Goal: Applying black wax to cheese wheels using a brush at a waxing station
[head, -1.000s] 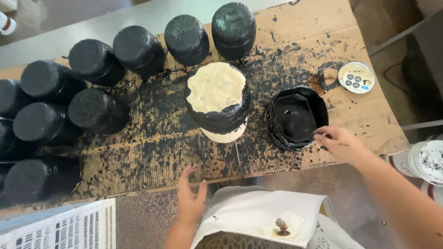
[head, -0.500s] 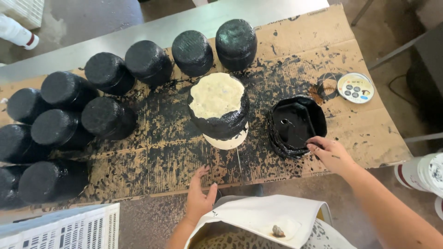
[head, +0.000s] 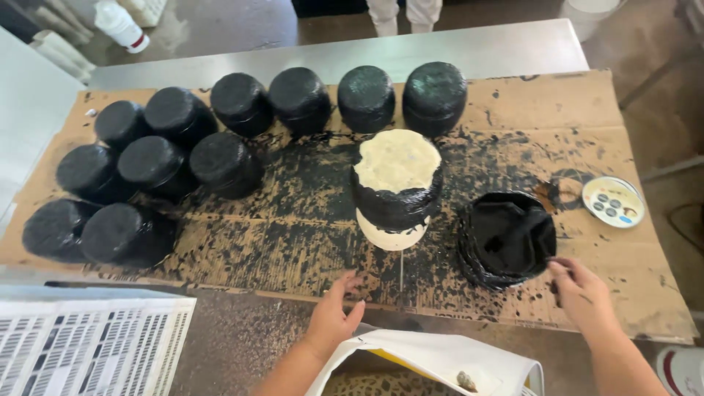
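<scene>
Fingers of the right hand [head: 584, 293] are pinching a brush at the black paint bowl [head: 506, 238]; left hand [head: 334, 315] is resting open on the cardboard [head: 601, 117]. Drips could be spotting the half-coated wheel [head: 397, 187].

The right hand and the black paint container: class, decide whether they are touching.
Cannot tell. In the head view the right hand has its fingertips at the near rim of the black paint container, but dark paint and blur hide any contact or gap.

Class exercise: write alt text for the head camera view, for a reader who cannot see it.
A half-coated pale cheese wheel stands on paint-spattered cardboard beside a tub of black coating. The right hand is at the tub's rim; the left hand rests at the cardboard's near edge. Black-coated wheels line the left and back.
</scene>
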